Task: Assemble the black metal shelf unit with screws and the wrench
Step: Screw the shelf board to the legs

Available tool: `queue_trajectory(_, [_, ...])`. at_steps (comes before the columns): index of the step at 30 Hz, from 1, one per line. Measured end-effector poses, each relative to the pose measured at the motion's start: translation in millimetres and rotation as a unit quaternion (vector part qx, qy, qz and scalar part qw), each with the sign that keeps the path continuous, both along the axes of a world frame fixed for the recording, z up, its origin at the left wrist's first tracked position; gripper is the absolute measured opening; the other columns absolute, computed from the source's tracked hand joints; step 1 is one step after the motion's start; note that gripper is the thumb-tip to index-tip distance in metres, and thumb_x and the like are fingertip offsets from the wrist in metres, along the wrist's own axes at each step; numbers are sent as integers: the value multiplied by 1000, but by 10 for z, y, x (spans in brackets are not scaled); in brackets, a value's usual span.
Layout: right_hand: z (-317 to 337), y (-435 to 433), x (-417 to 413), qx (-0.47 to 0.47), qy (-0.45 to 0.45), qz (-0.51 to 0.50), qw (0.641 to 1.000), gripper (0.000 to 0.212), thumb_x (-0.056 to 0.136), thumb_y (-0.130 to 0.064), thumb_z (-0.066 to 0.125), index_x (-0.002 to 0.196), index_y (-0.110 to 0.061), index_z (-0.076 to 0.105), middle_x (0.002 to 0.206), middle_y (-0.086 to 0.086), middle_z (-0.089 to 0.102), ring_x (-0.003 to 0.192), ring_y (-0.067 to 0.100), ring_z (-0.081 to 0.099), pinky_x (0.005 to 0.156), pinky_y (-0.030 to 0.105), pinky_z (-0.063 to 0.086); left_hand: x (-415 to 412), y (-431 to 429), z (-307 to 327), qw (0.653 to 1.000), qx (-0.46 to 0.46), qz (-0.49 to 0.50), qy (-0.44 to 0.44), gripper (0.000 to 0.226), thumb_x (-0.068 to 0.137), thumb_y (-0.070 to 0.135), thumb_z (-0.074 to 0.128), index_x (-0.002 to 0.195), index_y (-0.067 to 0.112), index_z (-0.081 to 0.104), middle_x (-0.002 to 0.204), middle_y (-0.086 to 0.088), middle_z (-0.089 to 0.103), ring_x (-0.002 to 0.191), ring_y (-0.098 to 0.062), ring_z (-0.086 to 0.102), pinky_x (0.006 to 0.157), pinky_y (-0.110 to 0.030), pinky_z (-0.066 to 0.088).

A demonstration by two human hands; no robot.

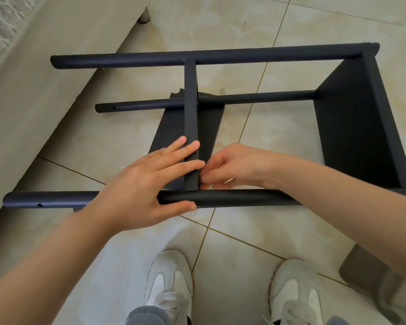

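The black metal shelf unit (352, 127) lies on its side on the tiled floor, its tubular posts running left to right. My left hand (141, 186) rests on the near post (232, 199), thumb under the tube and straight fingers pressing the middle shelf panel (190, 113) where it meets the post. My right hand (232, 166) is just right of that joint, its fingertips pinching something small and dark at the panel's edge; I cannot tell whether it is a screw. No wrench is in view.
A beige sofa base (56, 85) with a round leg (144, 16) runs along the left. My two white shoes (169, 285) stand below the frame. A grey object (366, 268) lies at the lower right. Open tile lies beyond the far post.
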State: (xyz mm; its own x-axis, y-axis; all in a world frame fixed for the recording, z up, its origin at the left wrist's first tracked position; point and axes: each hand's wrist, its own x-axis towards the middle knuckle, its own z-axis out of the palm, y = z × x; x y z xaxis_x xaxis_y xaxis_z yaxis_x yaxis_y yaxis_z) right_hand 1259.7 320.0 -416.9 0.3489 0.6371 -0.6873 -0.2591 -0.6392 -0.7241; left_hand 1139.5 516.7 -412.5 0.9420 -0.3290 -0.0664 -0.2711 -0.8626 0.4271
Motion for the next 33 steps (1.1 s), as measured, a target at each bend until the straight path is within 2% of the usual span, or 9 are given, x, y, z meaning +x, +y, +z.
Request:
queue_trajectory(3, [-38, 53, 3, 19, 55, 13, 998, 9, 91, -15, 66, 94, -14, 75, 89, 2, 76, 79, 8, 70, 76, 20, 55, -2, -4, 2, 1000, 2, 0, -4, 72, 86, 68, 51, 148, 32, 45, 163, 16, 23, 153, -5, 11, 116, -31, 25])
queue_trajectory(8, [-91, 98, -11, 11, 61, 45, 997, 20, 90, -13, 65, 75, -22, 73, 74, -5, 73, 69, 5, 68, 71, 20, 49, 0, -1, 8, 1000, -3, 1, -3, 72, 86, 68, 52, 147, 32, 46, 163, 15, 24, 153, -6, 13, 114, -35, 30])
queue_trajectory(11, [-127, 115, 3, 22, 103, 20, 994, 11, 89, -9, 66, 88, -14, 76, 85, 4, 75, 78, 11, 69, 76, 25, 53, -4, 6, -6, 1000, 3, -2, -6, 71, 86, 68, 52, 148, 33, 44, 164, 15, 23, 153, -6, 13, 114, -34, 29])
queue_trajectory(13, [-137, 123, 9, 21, 98, 20, 995, 13, 89, -7, 66, 98, -8, 75, 90, 7, 74, 81, 13, 70, 78, 25, 55, 0, 4, -9, 1000, 7, -3, -8, 71, 86, 68, 51, 148, 35, 42, 164, 16, 23, 153, -6, 12, 115, -33, 26])
queue_trajectory(18, [-142, 97, 23, 20, 105, 19, 994, 11, 88, -9, 67, 91, -13, 77, 89, 7, 75, 85, 16, 69, 91, 35, 54, 4, -4, 1, 1000, 8, -1, -11, 71, 86, 69, 50, 148, 36, 41, 164, 16, 23, 153, -6, 13, 116, -35, 26])
queue_trajectory(24, [-168, 102, 23, 18, 113, 24, 993, 12, 89, -10, 66, 88, -15, 76, 88, 6, 75, 85, 17, 69, 89, 35, 55, -3, -7, 3, 1000, 6, 0, -13, 71, 86, 68, 50, 147, 34, 44, 163, 15, 25, 153, -6, 14, 116, -35, 27])
queue_trajectory(30, [-201, 152, 48, -11, 150, 62, 987, 17, 92, -15, 61, 105, -10, 71, 109, 14, 72, 104, 26, 66, 103, 43, 49, 2, -8, 5, 1000, 9, -2, -8, 71, 86, 69, 49, 148, 36, 42, 164, 16, 22, 153, -6, 11, 117, -38, 25])
queue_trajectory(33, [-225, 173, 60, -19, 163, 61, 985, 20, 93, -16, 61, 109, -7, 70, 104, 12, 72, 103, 25, 66, 104, 44, 48, 6, -7, 2, 1000, 8, -3, -5, 71, 86, 69, 50, 149, 36, 42, 164, 17, 21, 153, -5, 9, 117, -37, 23])
